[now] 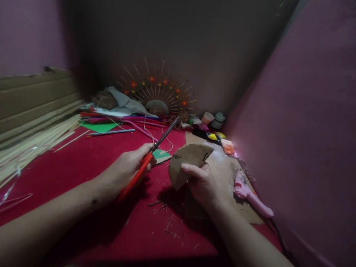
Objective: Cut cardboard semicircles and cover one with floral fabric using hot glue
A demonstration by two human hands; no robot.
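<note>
My left hand [133, 161] is closed around a pair of scissors [139, 172] with orange-red handles. Their dark blades point up and away, and look closed together. In my right hand [204, 181] is a rounded piece of brown cardboard [185, 159], pinched with the thumb on top and the other fingers underneath. Dark printed marks show near its upper edge. Just beyond the left hand, a green-topped cardboard piece [161, 155] lies on the red tabletop [111, 163], partly hidden by the hand.
A pink glue gun [251, 194] rests on a cardboard sheet [225, 178] at right. Thin wooden sticks [41, 144] lie at left. At the back are pipe cleaners [111, 119], a grey cloth [128, 104], twine [104, 100], a flower-decorated stick fan [158, 87] and small bottles [218, 120].
</note>
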